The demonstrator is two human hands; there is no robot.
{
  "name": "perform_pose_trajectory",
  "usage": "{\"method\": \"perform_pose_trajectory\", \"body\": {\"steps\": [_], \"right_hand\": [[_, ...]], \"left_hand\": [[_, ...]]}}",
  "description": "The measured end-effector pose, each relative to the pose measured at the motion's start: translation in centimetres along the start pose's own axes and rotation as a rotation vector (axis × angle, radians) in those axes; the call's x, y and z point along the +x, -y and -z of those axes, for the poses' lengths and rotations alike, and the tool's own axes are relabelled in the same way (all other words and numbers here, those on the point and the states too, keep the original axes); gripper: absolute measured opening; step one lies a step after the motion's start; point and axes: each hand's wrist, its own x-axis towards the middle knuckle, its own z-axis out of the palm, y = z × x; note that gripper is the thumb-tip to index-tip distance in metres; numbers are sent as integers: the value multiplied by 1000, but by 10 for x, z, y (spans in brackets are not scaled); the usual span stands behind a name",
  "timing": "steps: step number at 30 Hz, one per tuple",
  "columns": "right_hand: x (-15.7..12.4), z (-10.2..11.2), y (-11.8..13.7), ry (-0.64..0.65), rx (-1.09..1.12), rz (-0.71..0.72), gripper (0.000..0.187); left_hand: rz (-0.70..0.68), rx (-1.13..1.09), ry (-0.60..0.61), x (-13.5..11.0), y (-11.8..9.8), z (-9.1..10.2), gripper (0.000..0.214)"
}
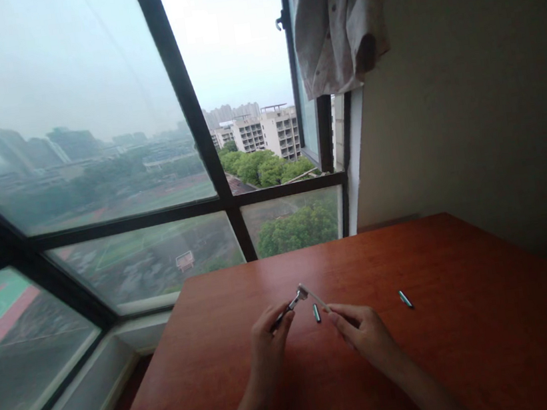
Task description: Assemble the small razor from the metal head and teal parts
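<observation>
Head view, left hand: a dark-handled, silver-headed razor-like tool (pixel 293 301) is gripped by the handle in the left hand (pixel 270 340), fingers closed around it; the head is pointed up and away, toward the far edge of the tabletop.
Right hand: a slim pale stick (pixel 317 299) is pinched between thumb and fingers of the right hand (pixel 365 329), narrow grip, tip angled at the silver head.
Contact: stick tip and silver head are overlapped in view; whether they are touching cannot be told.
Tool location: held above the reddish-brown wooden tabletop (pixel 474 353), nearer the far edge than the bottom of the frame, about midway between the left and right edges.
Small green-and-dark bar (pixel 316 313): laid on the tabletop, seen between the two hands, clear of the edges.
Second green-and-dark bar (pixel 405 299): laid to the right of the right hand, inward of the far right corner.
Step in hand: judged to be stick tip being worked at the tool head.
Next move: steady left grip and fine tip control seem called for.
Writing: no brand or label can be read; any marks on the bars are too small.
</observation>
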Motion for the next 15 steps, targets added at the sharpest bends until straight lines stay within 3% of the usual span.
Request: {"method": "perform_pose_trajectory", "body": {"steps": [4,12,15], "right_hand": [[0,0,1,-4,14,-16,53],[-2,0,7,50,15,3,49],[-2,-1,8,58,17,8,47]], "left_hand": [[-13,17,33,-2,-3,-1,25],[43,-5,-90,0,2,3,28],[56,-27,-65,0,3,3,30]]}}
